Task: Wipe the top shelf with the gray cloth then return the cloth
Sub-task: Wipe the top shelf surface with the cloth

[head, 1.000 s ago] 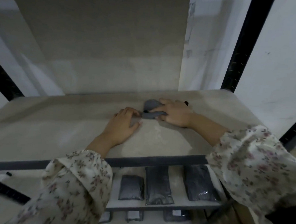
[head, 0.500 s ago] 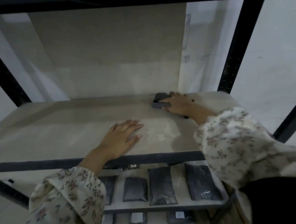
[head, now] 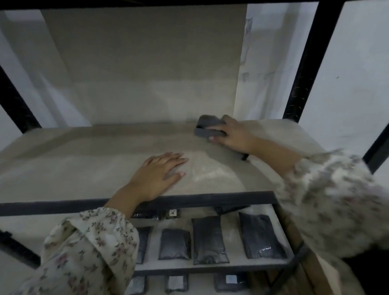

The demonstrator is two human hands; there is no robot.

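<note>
The gray cloth (head: 207,126) is bunched at the back right of the beige top shelf (head: 75,161), close to the rear wall. My right hand (head: 233,136) presses down on the cloth and grips its right side; part of the cloth is hidden under the fingers. My left hand (head: 159,173) lies flat on the shelf near the front edge, fingers spread, holding nothing. A pale dusty patch (head: 210,173) sits on the shelf between the two hands.
Black metal uprights (head: 306,63) frame the rack on the right and left. A dark front rail (head: 186,198) edges the shelf. Below it, a lower shelf carries several dark packets (head: 209,238). A beige board (head: 137,65) backs the top shelf.
My right hand slid the cloth away from the left hand toward the back right of the shelf. My left hand let go of the cloth and drew back toward the front edge, flat.
</note>
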